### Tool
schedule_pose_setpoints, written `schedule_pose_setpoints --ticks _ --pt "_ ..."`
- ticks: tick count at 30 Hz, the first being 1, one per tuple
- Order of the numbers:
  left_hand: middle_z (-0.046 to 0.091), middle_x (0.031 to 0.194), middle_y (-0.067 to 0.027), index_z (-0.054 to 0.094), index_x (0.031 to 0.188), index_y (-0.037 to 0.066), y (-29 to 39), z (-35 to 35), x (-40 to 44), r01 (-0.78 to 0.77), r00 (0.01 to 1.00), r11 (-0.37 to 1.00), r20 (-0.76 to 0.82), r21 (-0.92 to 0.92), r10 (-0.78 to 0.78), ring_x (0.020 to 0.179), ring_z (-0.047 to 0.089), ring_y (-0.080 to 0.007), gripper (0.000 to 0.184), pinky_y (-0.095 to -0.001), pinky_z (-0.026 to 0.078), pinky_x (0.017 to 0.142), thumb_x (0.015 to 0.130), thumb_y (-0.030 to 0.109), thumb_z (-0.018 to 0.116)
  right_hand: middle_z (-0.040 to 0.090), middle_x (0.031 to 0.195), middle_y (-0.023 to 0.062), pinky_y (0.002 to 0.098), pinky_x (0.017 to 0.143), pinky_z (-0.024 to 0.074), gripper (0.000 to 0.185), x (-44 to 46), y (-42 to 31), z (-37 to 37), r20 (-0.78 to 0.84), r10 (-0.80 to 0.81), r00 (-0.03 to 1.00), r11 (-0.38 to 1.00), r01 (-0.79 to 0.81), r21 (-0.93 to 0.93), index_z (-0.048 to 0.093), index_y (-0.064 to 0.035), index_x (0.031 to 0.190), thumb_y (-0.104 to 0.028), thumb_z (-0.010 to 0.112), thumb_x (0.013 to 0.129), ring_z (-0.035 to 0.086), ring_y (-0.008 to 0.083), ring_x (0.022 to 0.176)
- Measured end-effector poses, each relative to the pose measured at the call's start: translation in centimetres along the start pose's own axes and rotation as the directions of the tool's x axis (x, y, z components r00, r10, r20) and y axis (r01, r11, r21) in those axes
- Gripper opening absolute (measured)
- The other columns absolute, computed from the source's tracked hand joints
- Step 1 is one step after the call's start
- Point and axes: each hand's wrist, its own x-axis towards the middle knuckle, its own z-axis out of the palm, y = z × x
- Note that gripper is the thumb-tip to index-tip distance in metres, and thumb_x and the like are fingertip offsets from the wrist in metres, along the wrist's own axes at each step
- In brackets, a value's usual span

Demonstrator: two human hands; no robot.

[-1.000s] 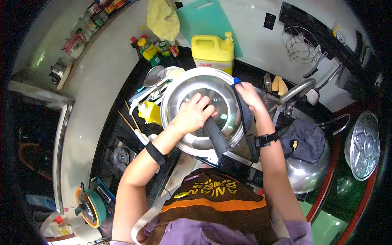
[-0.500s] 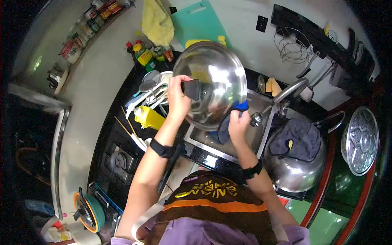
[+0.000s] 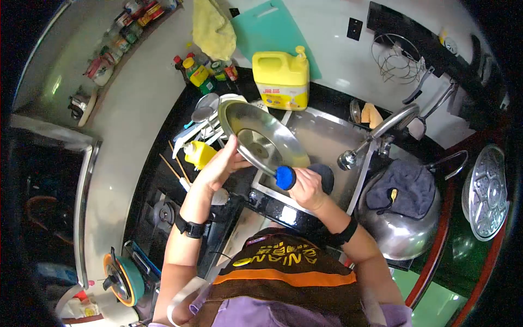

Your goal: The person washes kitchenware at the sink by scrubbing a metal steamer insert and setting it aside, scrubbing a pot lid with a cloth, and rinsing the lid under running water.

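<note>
A round steel lid (image 3: pixel 283 139) is held tilted over the left side of the sink, its hollow inner side towards me. My left hand (image 3: pixel 220 166) grips its lower left edge, the fingers passing behind it; the lid's handle is hidden. Closed round a dark cloth with a blue end (image 3: pixel 285 177), my right hand (image 3: pixel 308 189) is at the lid's lower rim. The rest of the cloth hangs to the right of that hand, over the sink (image 3: pixel 332 136).
A yellow jug (image 3: pixel 281 82) stands behind the sink. The faucet (image 3: pixel 381 131) reaches in from the right. A steel wok cover (image 3: pixel 400 234) bears a dark cloth (image 3: pixel 402 188). Left of the lid are a yellow bottle (image 3: pixel 199 155), strainers and utensils. Chopsticks lie near the stove (image 3: pixel 163 213).
The lid has turned from its domed, handled side to its hollow side and come lower. My left hand has left the handle for the edge. The cloth moved with my right hand to the rim.
</note>
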Motion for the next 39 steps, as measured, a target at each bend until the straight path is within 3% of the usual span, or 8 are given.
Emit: schedule_pose_setpoints --ticks 5,9,14,20,24,28,30,39 --pt "0.060 0.096 -0.0219 0.048 0.104 -0.008 -5.3 -1.4 1.1 0.232 0.933 0.838 -0.129 -0.494 -0.335 0.085 0.062 -0.0345 0.039 -0.0444 0.054 0.078 0.071 0.012 0.041 0.059 0.080 0.0151 0.0358 0.062 0.0515 0.014 -1.9 1.5 0.2 0.123 -0.079 0.989 0.995 0.070 0.077 0.056 0.0007 0.068 -0.011 0.061 0.065 0.061 0.0282 0.071" --pt "0.060 0.087 -0.0182 0.047 0.104 -0.007 -9.8 -1.1 -0.3 0.161 0.916 0.814 -0.223 -0.558 -0.334 0.073 0.063 -0.0272 0.037 -0.0375 0.056 0.063 0.071 0.009 0.044 0.062 0.081 0.0136 0.0369 0.068 0.0528 0.022 -4.0 1.4 -1.0 0.166 -0.125 0.978 0.986 0.105 0.127 0.059 0.0027 0.080 -0.013 0.066 0.065 0.063 0.0277 0.078" --pt "0.054 0.067 -0.0072 0.052 0.098 -0.002 -6.3 1.8 -3.0 0.181 0.765 0.983 -0.627 -0.005 -0.145 0.055 0.054 -0.0139 0.026 -0.0322 0.045 0.044 0.077 0.013 0.051 0.060 0.079 0.0219 0.0402 0.069 0.0447 0.015 -8.9 6.8 -1.7 0.092 0.822 0.562 0.565 -0.825 -0.016 0.056 0.0017 0.082 -0.010 0.047 0.081 0.058 0.0360 0.074" --pt "0.060 0.093 -0.0080 0.049 0.108 -0.004 -12.1 1.3 -0.7 -0.122 0.766 0.988 -0.624 0.090 0.152 0.082 0.056 -0.0167 0.028 -0.0306 0.045 0.075 0.081 0.003 0.050 0.052 0.068 0.0029 0.0297 0.057 0.0415 0.017 -0.5 7.1 -3.6 -0.185 0.876 0.446 0.468 -0.687 0.556 0.056 -0.0023 0.087 -0.014 0.045 0.090 0.051 0.0129 0.064" --pt "0.060 0.098 -0.0103 0.049 0.110 -0.004 -10.7 3.1 -0.8 -0.005 0.798 0.990 -0.597 -0.139 -0.080 0.088 0.057 -0.0196 0.030 -0.0308 0.045 0.079 0.080 -0.001 0.048 0.044 0.065 -0.0031 0.0216 0.052 0.0348 0.021 2.6 6.2 -3.8 0.195 0.879 0.434 0.031 -0.461 0.887 0.057 -0.0065 0.096 -0.024 0.046 0.093 0.042 0.0066 0.057" --pt "0.057 0.106 -0.0122 0.047 0.115 -0.003 -13.2 3.2 -0.6 -0.133 0.914 0.947 -0.406 -0.293 0.003 0.096 0.056 -0.0213 0.038 -0.0303 0.045 0.083 0.077 -0.004 0.046 0.055 0.104 0.0174 0.0401 0.084 0.0401 0.027 -1.0 12.5 3.9 0.333 0.664 0.669 0.609 -0.743 0.278 0.056 -0.0011 0.100 -0.025 0.049 0.089 0.052 0.0299 0.096" --pt "0.054 0.118 -0.0121 0.045 0.122 -0.004 -11.4 4.8 -0.9 -0.168 0.953 0.936 -0.293 -0.309 0.075 0.110 0.050 -0.0207 0.052 -0.0306 0.038 0.093 0.070 -0.010 0.042 0.020 0.143 0.0225 0.0484 0.104 0.0231 0.038 -1.1 10.4 3.8 0.333 0.355 0.873 0.934 -0.344 -0.095 0.053 -0.0026 0.113 -0.025 0.053 0.083 0.024 0.0403 0.129" --pt "0.057 0.088 -0.0030 0.052 0.104 -0.001 -13.8 3.9 1.5 -0.034 0.967 0.984 -0.254 -0.175 -0.011 0.077 0.053 -0.0134 0.031 -0.0274 0.044 0.069 0.074 -0.004 0.050 0.011 0.146 0.0207 0.0535 0.107 0.0103 0.054 -1.9 3.2 6.5 0.494 0.226 0.839 0.961 -0.276 0.029 0.045 -0.0074 0.128 -0.017 0.055 0.076 0.012 0.0406 0.134"
